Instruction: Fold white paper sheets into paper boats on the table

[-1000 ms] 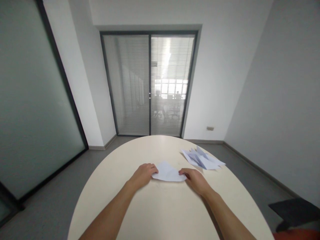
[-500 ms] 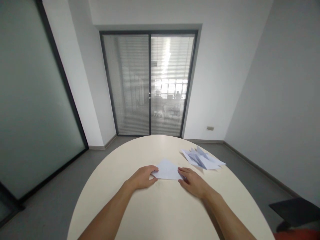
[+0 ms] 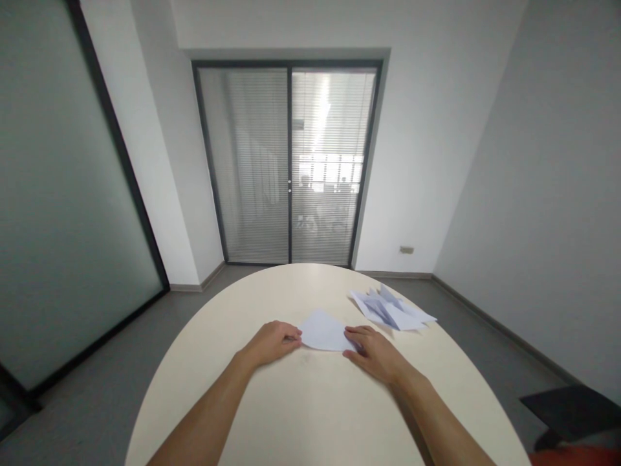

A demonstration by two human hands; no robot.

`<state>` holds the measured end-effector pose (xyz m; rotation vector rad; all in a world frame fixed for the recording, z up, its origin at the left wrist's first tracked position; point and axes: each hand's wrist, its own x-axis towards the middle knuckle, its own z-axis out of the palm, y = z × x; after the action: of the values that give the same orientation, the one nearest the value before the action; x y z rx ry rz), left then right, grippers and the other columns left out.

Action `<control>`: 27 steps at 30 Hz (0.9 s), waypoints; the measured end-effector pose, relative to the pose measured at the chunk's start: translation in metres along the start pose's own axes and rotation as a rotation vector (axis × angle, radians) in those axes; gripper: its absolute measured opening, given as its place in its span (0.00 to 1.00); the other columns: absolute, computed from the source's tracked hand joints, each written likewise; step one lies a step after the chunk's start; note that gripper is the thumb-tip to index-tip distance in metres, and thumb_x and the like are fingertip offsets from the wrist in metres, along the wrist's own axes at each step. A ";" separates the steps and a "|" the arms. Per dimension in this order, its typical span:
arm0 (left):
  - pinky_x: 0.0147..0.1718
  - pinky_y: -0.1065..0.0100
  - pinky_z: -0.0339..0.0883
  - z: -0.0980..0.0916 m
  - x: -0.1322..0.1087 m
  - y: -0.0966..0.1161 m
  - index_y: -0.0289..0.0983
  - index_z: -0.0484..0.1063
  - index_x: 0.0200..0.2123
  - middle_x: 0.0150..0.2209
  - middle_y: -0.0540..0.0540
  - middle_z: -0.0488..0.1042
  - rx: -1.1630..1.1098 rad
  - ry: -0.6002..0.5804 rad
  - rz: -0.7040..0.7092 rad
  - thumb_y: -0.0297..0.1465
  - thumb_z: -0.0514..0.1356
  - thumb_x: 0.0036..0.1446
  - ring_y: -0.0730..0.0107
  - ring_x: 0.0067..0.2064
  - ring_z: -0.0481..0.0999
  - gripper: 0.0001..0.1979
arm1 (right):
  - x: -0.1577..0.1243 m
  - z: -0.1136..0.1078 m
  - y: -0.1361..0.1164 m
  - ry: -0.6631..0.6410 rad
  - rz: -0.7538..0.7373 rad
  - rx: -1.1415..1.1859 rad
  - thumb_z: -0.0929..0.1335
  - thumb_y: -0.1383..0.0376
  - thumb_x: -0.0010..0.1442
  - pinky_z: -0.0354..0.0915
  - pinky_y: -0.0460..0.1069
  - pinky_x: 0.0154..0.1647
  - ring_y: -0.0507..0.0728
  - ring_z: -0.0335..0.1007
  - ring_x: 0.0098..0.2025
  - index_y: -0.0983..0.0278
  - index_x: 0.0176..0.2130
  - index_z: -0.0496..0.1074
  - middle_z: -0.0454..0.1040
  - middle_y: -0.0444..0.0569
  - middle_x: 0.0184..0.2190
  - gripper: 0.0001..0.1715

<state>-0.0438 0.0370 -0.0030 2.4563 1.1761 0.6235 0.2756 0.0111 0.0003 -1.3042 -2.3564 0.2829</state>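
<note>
A folded white paper sheet lies on the round cream table between my hands. My left hand rests at the paper's left corner with its fingers curled and pinched on the edge. On the paper's right lower edge, my right hand lies with its fingers stretched flat, pressing the fold down.
A small heap of folded white papers sits on the table at the far right. Beyond the table are grey floor, a sliding glass door with blinds, and a frosted glass wall at left. A dark chair part shows at the lower right.
The paper's near edge has been folded away, so the sheet looks smaller. My right hand went from curled at the corner to lying flat on the fold; my left hand shifted slightly toward me.
</note>
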 end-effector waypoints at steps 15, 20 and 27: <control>0.41 0.68 0.63 -0.005 0.001 -0.002 0.41 0.79 0.41 0.40 0.47 0.80 0.018 0.027 -0.123 0.39 0.52 0.65 0.63 0.40 0.76 0.16 | -0.001 -0.002 -0.001 0.006 0.029 0.098 0.61 0.55 0.66 0.61 0.57 0.58 0.63 0.69 0.54 0.60 0.51 0.75 0.76 0.53 0.52 0.22; 0.40 0.68 0.63 0.003 0.004 -0.008 0.41 0.78 0.41 0.38 0.45 0.79 0.093 0.092 -0.145 0.38 0.50 0.66 0.62 0.41 0.75 0.17 | 0.000 0.002 0.004 0.046 0.089 0.091 0.58 0.56 0.67 0.63 0.55 0.55 0.62 0.72 0.50 0.61 0.50 0.75 0.78 0.54 0.47 0.23; 0.41 0.66 0.64 0.020 0.006 -0.006 0.41 0.76 0.44 0.37 0.44 0.76 0.146 0.202 -0.251 0.35 0.51 0.65 0.62 0.40 0.74 0.14 | 0.004 0.019 0.012 0.148 0.236 0.048 0.60 0.58 0.64 0.66 0.53 0.47 0.60 0.74 0.43 0.61 0.58 0.65 0.77 0.51 0.40 0.25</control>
<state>-0.0338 0.0434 -0.0216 2.3480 1.6311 0.7469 0.2738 0.0210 -0.0197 -1.5262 -2.0636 0.3011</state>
